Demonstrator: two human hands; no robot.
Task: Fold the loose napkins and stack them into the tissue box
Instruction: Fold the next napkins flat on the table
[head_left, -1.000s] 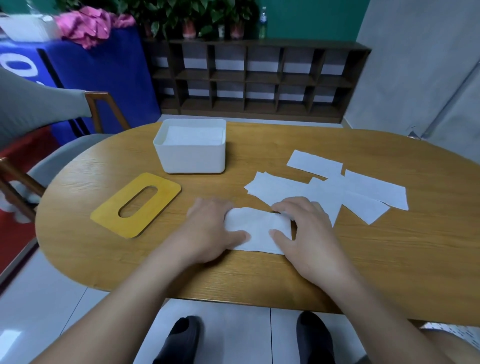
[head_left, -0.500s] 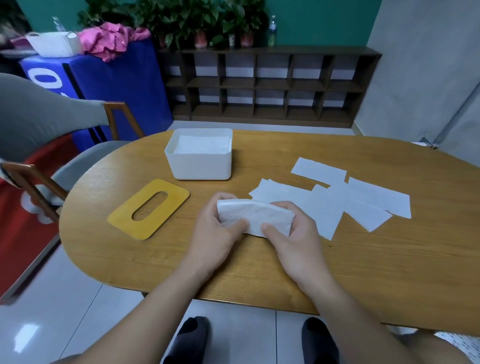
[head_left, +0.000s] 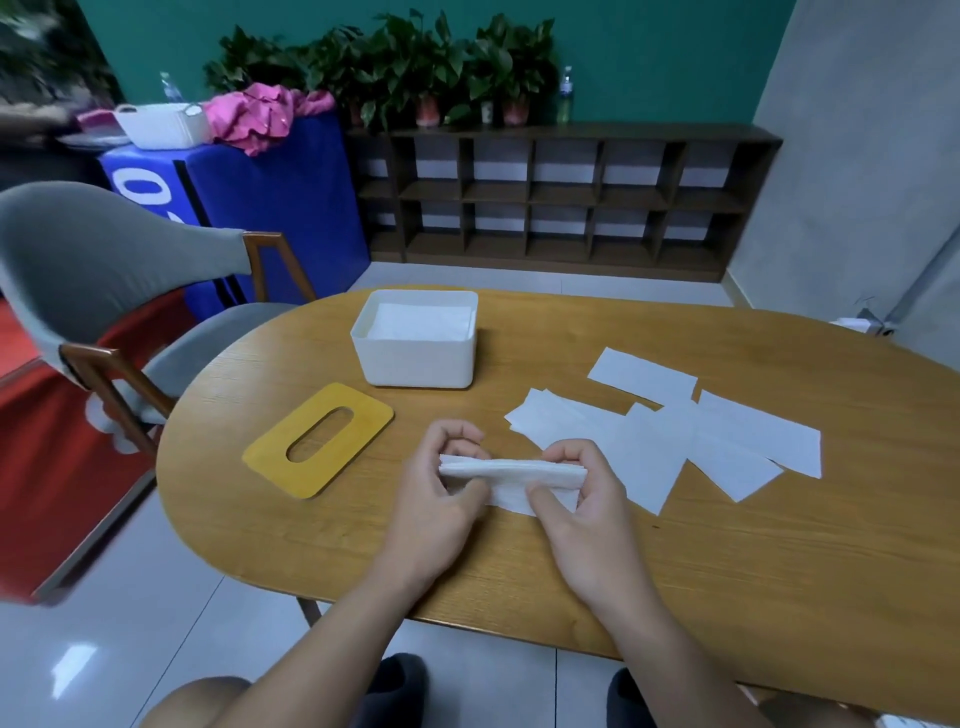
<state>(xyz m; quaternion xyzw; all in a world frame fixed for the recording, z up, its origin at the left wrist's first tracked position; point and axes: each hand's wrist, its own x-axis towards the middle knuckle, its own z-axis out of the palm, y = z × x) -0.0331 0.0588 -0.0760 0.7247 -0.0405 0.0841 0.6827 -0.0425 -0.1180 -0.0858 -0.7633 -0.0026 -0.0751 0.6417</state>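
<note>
Your left hand (head_left: 441, 499) and right hand (head_left: 587, 493) pinch a folded white paper napkin (head_left: 511, 475) above the round wooden table (head_left: 727, 561).

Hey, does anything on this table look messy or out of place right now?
Only the loose napkins, overlapping crookedly right of the tissue box, and its yellow lid, lying off and askew.

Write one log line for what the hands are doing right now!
left hand: pinches folded napkin | right hand: pinches same napkin | tissue box: open, napkins inside | lid: on table
</note>
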